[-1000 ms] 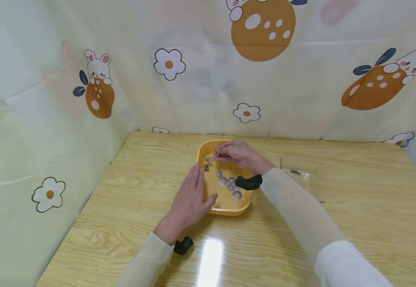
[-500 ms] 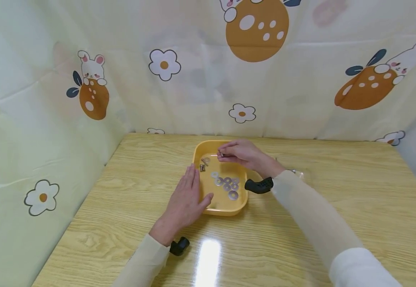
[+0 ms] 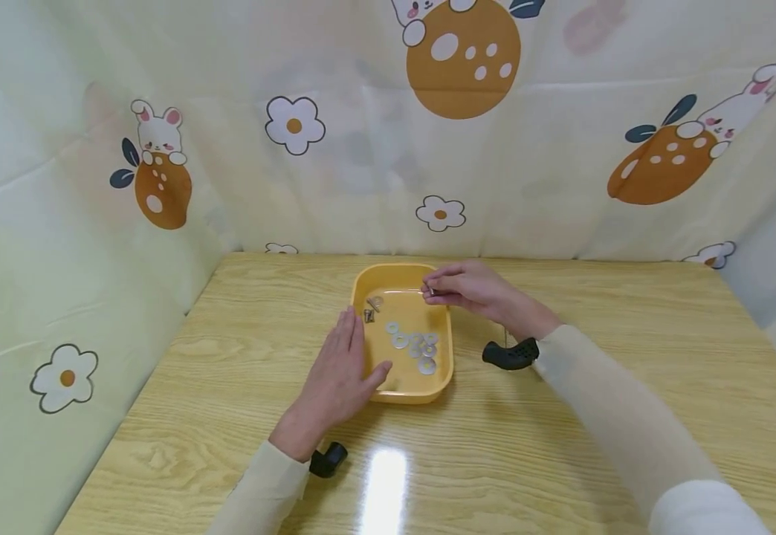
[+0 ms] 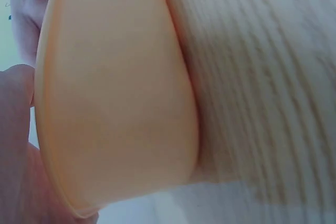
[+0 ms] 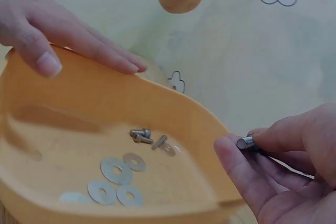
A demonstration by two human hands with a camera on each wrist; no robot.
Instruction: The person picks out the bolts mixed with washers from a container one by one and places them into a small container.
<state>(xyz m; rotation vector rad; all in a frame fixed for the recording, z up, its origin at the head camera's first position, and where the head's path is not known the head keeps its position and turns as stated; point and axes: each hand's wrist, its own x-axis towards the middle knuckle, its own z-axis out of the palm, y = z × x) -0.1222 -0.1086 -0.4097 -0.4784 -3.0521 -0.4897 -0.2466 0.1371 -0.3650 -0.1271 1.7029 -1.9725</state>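
Note:
An orange plastic tray point(image 3: 404, 396) stands on the table, with several flat washers point(image 3: 399, 340) and a few small screws point(image 3: 369, 316) lying inside. My left hand point(image 3: 334, 379) rests on the tray's left rim, fingers straight and thumb reaching over the inside. Above the tray's far right side, my right hand point(image 3: 478, 290) pinches a small metal screw point(image 5: 245, 142) between thumb and fingertips. In the right wrist view its threaded end points out from the fingers. The rest of that screw is hidden by the fingers.
A patterned cloth point(image 3: 361, 178) hangs behind the wooden table point(image 3: 562, 446). Black wrist mounts point(image 3: 511, 354) sit on both wrists. A thin metal piece shows partly behind the right wrist. Light glares off the table's front.
My right hand has moved rightward with the screw, from over the tray's middle to its far right edge. My left hand stays on the rim. The head view has shifted slightly.

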